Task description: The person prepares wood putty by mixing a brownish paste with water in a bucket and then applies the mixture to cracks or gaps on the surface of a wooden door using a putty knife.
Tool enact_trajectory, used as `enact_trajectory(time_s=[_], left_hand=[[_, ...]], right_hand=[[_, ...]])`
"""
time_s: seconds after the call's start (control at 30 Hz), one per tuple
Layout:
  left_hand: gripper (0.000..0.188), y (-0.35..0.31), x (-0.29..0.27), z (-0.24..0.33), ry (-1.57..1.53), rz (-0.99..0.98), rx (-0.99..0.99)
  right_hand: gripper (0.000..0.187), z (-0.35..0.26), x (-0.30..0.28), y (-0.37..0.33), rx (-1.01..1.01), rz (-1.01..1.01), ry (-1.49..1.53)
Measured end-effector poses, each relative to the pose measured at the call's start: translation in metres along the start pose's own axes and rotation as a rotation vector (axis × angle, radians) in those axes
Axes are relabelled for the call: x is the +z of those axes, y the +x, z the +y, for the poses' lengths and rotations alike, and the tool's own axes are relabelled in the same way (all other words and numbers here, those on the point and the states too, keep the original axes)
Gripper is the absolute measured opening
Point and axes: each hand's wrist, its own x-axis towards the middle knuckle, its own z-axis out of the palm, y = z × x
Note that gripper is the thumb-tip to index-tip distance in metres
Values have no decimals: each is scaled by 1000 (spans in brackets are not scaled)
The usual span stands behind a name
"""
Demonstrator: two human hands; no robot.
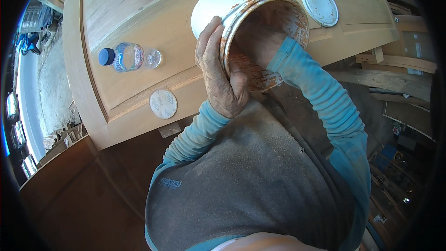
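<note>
A white plastic bucket (218,7) lies tilted on a wooden panel door (181,86), its mouth turned toward me. Reddish-brown residue coats its rim and inner wall. My left hand (220,67) grips the near left side of the rim, fingers along the outside and thumb at the mouth. Deep in the bucket is my right hand (262,49), reaching in past the wrist; shadow and the blur hide its fingers, and what they touch cannot be made out. Beyond the bucket, to the right, a round white lid (319,6) with brown specks lies flat on the door.
Left on the door stand a clear bottle with a blue cap (127,57) and a small clear cup (153,58). A round sanding disc (163,103) lies near the door's front edge. Curved-looking timber pieces (385,81) are stacked at the right. A brown panel (93,190) is at lower left.
</note>
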Motion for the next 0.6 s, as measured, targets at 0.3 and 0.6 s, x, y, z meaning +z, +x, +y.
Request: enact_trajectory(time_s=[0.3, 0.6], left_hand=[[73, 4, -2, -2, -11, 11, -22], [72, 12, -5, -10, -153, 24, -97]], right_hand=[[23, -7, -46, 1, 243, -261, -21], [20, -18, -18, -2, 53, -60, -33]])
